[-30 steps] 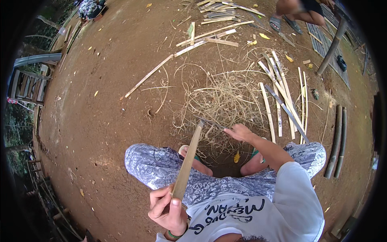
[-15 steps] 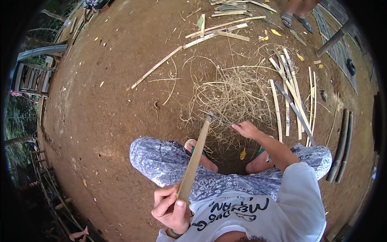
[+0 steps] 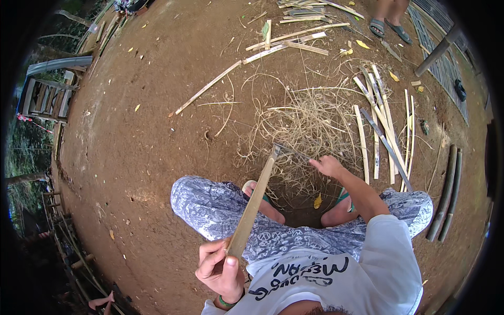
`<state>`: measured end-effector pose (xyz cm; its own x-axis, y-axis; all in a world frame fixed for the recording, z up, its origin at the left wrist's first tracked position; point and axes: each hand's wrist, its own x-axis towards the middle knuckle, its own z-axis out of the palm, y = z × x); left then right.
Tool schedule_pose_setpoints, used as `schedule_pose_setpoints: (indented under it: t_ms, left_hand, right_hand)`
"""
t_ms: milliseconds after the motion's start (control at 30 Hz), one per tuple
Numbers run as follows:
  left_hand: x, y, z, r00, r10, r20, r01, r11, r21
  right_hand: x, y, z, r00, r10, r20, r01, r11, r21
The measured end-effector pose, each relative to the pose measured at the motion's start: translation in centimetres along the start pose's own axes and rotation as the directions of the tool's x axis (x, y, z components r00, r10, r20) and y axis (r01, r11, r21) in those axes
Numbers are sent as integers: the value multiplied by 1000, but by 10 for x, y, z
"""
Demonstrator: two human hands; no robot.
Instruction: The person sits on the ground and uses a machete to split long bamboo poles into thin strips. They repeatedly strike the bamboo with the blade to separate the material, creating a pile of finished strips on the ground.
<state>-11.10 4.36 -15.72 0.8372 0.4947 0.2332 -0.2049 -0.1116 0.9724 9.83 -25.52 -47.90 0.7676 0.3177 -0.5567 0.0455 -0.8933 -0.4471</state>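
My left hand (image 3: 223, 270) pinches the near end of a long bamboo strip (image 3: 251, 215) between thumb and fingers. The strip slants away from me over my lap, its far end past my left foot. My right hand (image 3: 329, 166) is closed round the handle of a knife (image 3: 295, 152), mostly hidden by the fingers. The thin dark blade points left and meets the strip's far end; whether it bites into the bamboo is too small to tell. Beneath and beyond the blade lies a tangled heap of pale bamboo shavings (image 3: 315, 118).
Several split bamboo strips (image 3: 386, 113) lie right of the heap, with two dark poles (image 3: 446, 194) farther right. More strips (image 3: 299, 42) lie at the far side. A person's sandalled feet (image 3: 391, 30) stand at far right, near a slatted bamboo panel (image 3: 438, 63).
The knife has shifted right along the strip's far end: its tip stuck out well to the left before and now sits at the strip. My left hand keeps its hold.
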Motion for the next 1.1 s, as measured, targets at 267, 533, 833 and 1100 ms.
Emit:
schedule_pose_setpoints:
  t_ms: [267, 533, 833, 1100]
  left_hand:
    - [25, -7, 3, 977, 56, 208, -71, 995, 67]
    - [47, -18, 3, 986, 64, 156, -68, 998, 15]
    - [50, -26, -14, 988, 82, 130, -77, 996, -42]
    - [44, -23, -9, 993, 53, 102, -53, 999, -2]
  right_hand:
    - [-8, -35, 19, 991, 130, 29, -133, 978, 161]
    - [-71, -120, 15, 964, -165, -208, 253, 814, 524]
    - [-82, -117, 19, 957, -192, -218, 269, 868, 417]
    - [-75, -103, 12, 920, -334, -204, 390, 832, 394]
